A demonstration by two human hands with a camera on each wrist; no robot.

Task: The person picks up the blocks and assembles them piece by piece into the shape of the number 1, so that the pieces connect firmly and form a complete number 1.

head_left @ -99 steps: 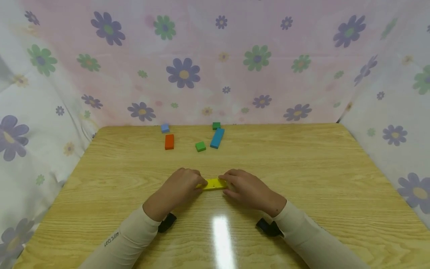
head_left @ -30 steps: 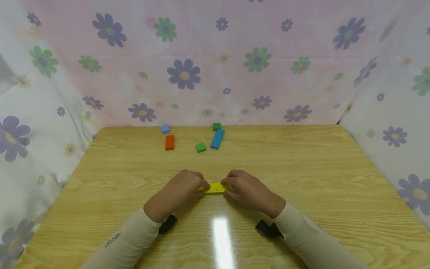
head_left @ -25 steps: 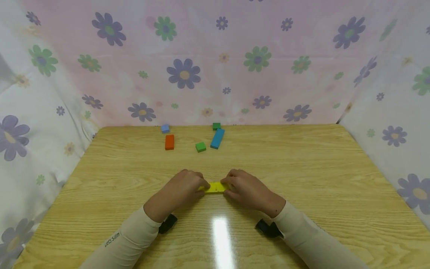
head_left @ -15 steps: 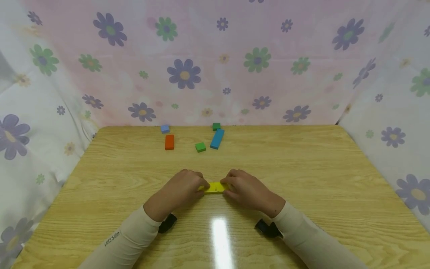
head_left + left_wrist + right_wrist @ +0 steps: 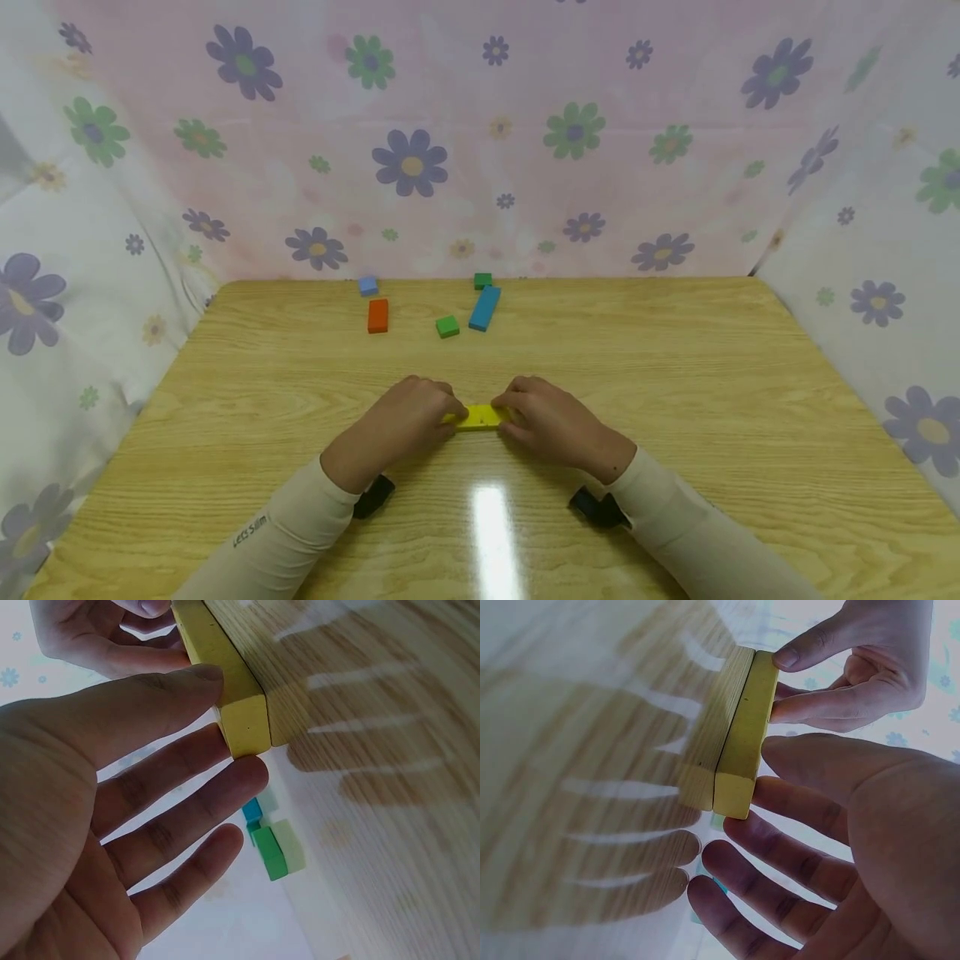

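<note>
A long yellow wooden block [image 5: 482, 418] lies crosswise on the table in front of the body. My left hand [image 5: 397, 431] pinches its left end, and my right hand [image 5: 560, 429] pinches the right end. In the left wrist view, the thumb lies along the near face of the yellow block [image 5: 225, 671] and a finger sits behind its end, the other fingers spread loosely. The right wrist view shows a similar pinch on the yellow block [image 5: 746, 735], whose reflection shows in the glossy tabletop. The middle of its top shows between the hands.
Farther back on the wood-grain table [image 5: 675, 358] lie a red block [image 5: 378, 316], a light blue block [image 5: 368, 286], a light green block [image 5: 447, 326], a long blue block [image 5: 485, 307] and a dark green block [image 5: 483, 281]. A flowered curtain [image 5: 480, 150] stands behind.
Since the oldest frame, the yellow block has turned from a slight slant to nearly straight across and come slightly nearer, both hands still gripping it. Over the last second little has moved.
</note>
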